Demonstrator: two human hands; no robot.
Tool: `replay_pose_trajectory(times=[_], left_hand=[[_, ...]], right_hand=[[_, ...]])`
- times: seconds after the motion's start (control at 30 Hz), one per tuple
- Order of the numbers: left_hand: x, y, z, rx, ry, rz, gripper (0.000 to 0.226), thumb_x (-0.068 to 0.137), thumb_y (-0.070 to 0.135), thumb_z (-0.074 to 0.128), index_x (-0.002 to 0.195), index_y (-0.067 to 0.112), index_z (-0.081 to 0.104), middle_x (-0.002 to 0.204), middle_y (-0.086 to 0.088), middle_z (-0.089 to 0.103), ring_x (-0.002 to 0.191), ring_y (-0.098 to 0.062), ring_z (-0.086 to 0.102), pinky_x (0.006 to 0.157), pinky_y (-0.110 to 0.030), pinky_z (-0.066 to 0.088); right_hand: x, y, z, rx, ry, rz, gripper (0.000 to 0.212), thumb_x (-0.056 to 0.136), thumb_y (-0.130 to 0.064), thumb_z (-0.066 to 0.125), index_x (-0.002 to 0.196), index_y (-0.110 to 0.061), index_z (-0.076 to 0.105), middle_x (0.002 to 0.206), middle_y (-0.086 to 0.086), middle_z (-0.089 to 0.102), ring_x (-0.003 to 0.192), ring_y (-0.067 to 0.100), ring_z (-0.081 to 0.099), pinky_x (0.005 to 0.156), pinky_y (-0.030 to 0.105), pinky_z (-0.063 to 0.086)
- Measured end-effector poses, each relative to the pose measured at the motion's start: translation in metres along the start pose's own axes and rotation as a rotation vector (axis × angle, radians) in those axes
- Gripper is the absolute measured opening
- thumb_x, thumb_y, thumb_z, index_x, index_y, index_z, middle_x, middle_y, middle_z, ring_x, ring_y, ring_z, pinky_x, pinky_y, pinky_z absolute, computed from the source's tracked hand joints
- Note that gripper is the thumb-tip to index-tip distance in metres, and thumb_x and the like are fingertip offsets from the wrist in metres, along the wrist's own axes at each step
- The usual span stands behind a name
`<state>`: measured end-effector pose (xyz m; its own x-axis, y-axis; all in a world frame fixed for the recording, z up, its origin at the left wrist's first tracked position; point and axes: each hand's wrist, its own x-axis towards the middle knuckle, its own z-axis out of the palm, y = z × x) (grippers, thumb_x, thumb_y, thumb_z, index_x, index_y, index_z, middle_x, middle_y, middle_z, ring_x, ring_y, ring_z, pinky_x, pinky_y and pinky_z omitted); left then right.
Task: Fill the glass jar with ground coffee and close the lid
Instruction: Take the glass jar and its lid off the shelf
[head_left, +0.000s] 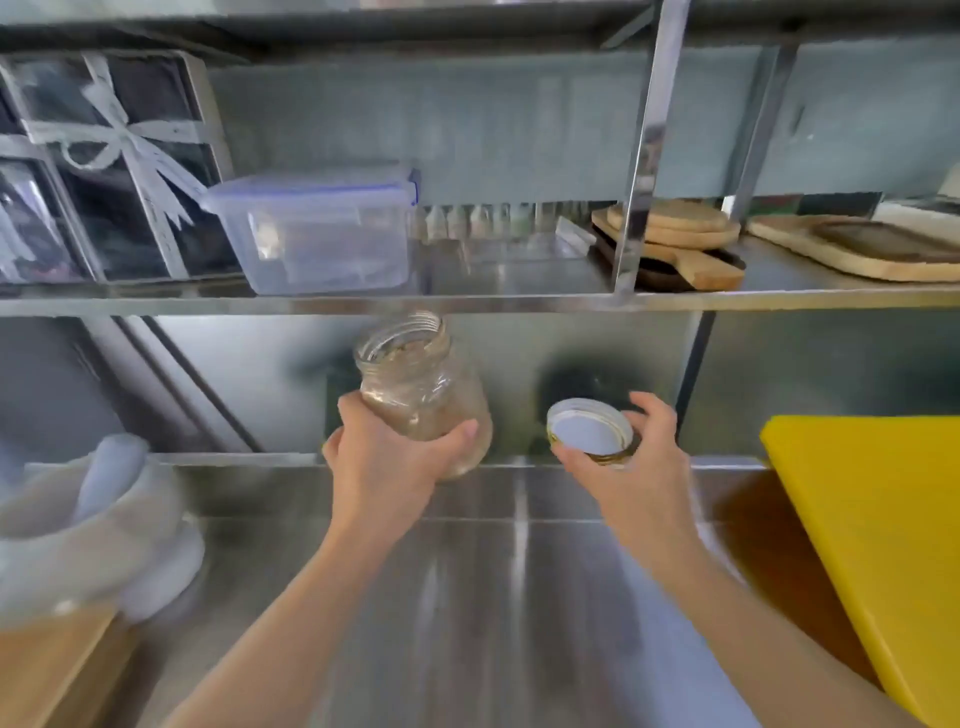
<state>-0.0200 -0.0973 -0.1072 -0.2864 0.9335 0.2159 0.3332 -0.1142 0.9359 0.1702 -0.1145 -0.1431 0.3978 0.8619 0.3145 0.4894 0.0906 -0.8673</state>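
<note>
A clear glass jar with a threaded open mouth is held in the air above the steel counter, tilted a little to the left. My left hand grips its lower body from below. The jar looks see-through, with no dark coffee visible inside. To its right my right hand holds the round lid by its gold rim, the white inner face turned toward me. The lid is apart from the jar. No ground coffee shows in this view.
A steel shelf runs just above the jar, carrying a clear plastic box, a ribboned gift box and wooden boards. A stone mortar with pestle stands left. A yellow cutting board leans at the right.
</note>
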Motion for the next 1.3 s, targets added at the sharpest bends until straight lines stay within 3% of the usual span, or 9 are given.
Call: replay_pose_trajectory(times=[0.13, 0.27, 0.43, 0.57, 0.77, 0.9, 1.13, 1.23, 1.3], left_hand=[[-0.082, -0.031, -0.016, 0.051, -0.060, -0.121, 0.061, 0.055, 0.034, 0.087, 0.089, 0.025, 0.037, 0.090, 0.016, 0.041, 0.121, -0.023, 0.039, 0.077, -0.027, 0.040], [-0.156, -0.053, -0.032, 0.080, -0.147, -0.207, 0.068, 0.058, 0.033, 0.085, 0.105, 0.022, 0.037, 0.101, 0.015, 0.044, 0.125, -0.015, 0.027, 0.084, -0.025, 0.033], [-0.227, -0.072, -0.050, 0.110, -0.162, -0.313, 0.068, 0.059, 0.036, 0.083, 0.105, 0.023, 0.035, 0.098, 0.021, 0.041, 0.125, -0.011, 0.025, 0.083, -0.024, 0.031], [-0.268, -0.085, -0.059, 0.151, -0.158, -0.338, 0.071, 0.059, 0.037, 0.084, 0.109, 0.019, 0.037, 0.100, 0.016, 0.041, 0.128, -0.013, 0.025, 0.087, -0.025, 0.033], [-0.302, -0.103, -0.065, 0.185, -0.160, -0.313, 0.084, 0.056, 0.040, 0.084, 0.121, 0.017, 0.036, 0.113, 0.013, 0.043, 0.132, -0.015, 0.021, 0.095, -0.026, 0.034], [-0.315, -0.111, -0.071, 0.179, -0.177, -0.326, 0.082, 0.056, 0.038, 0.086, 0.119, 0.020, 0.037, 0.111, 0.015, 0.040, 0.135, -0.015, 0.022, 0.102, -0.030, 0.036], [-0.315, -0.113, -0.079, 0.186, -0.280, -0.253, 0.087, 0.053, 0.029, 0.088, 0.122, 0.017, 0.037, 0.116, 0.005, 0.030, 0.117, -0.020, 0.044, 0.102, -0.031, 0.037], [-0.320, -0.114, -0.080, 0.269, -0.231, -0.215, 0.101, 0.048, 0.039, 0.088, 0.128, 0.013, 0.033, 0.117, 0.005, 0.030, 0.128, -0.021, 0.033, 0.117, -0.045, 0.019], [-0.325, -0.112, -0.080, 0.334, -0.189, -0.226, 0.106, 0.049, 0.044, 0.087, 0.133, 0.011, 0.030, 0.127, 0.001, 0.033, 0.133, -0.016, 0.025, 0.119, -0.043, 0.002]], right_hand=[[-0.094, 0.021, -0.019, -0.046, -0.066, 0.078, 0.085, 0.061, -0.037, 0.086, 0.129, -0.022, 0.037, 0.109, -0.009, 0.047, 0.110, 0.018, 0.044, 0.099, 0.040, 0.039], [-0.172, 0.032, -0.038, -0.087, -0.117, 0.156, 0.087, 0.063, -0.032, 0.086, 0.133, -0.015, 0.038, 0.112, -0.012, 0.044, 0.114, 0.019, 0.041, 0.101, 0.038, 0.035], [-0.245, 0.043, -0.063, -0.127, -0.154, 0.220, 0.079, 0.065, -0.031, 0.085, 0.129, -0.015, 0.041, 0.109, -0.011, 0.043, 0.102, 0.009, 0.035, 0.097, 0.035, 0.035], [-0.285, 0.050, -0.077, -0.163, -0.152, 0.231, 0.062, 0.064, -0.028, 0.086, 0.105, -0.027, 0.038, 0.093, -0.018, 0.042, 0.092, 0.011, 0.038, 0.092, 0.035, 0.038], [-0.316, 0.061, -0.085, -0.223, -0.191, 0.248, 0.061, 0.066, -0.029, 0.085, 0.107, -0.023, 0.041, 0.090, -0.022, 0.041, 0.083, -0.001, 0.030, 0.098, 0.034, 0.029], [-0.330, 0.076, -0.083, -0.286, -0.259, 0.268, 0.068, 0.068, -0.036, 0.082, 0.119, -0.016, 0.041, 0.104, -0.008, 0.052, 0.103, 0.017, 0.047, 0.094, 0.027, 0.024], [-0.337, 0.085, -0.079, -0.395, -0.282, 0.252, 0.075, 0.072, -0.041, 0.077, 0.130, -0.016, 0.037, 0.121, 0.000, 0.057, 0.114, 0.018, 0.050, 0.097, 0.031, 0.023], [-0.338, 0.081, -0.079, -0.440, -0.298, 0.275, 0.086, 0.071, -0.045, 0.076, 0.138, -0.017, 0.030, 0.137, 0.000, 0.047, 0.128, 0.019, 0.039, 0.103, 0.033, 0.021], [-0.341, 0.078, -0.080, -0.469, -0.294, 0.258, 0.091, 0.070, -0.046, 0.078, 0.141, -0.017, 0.028, 0.143, -0.001, 0.039, 0.133, 0.019, 0.031, 0.105, 0.035, 0.019]])
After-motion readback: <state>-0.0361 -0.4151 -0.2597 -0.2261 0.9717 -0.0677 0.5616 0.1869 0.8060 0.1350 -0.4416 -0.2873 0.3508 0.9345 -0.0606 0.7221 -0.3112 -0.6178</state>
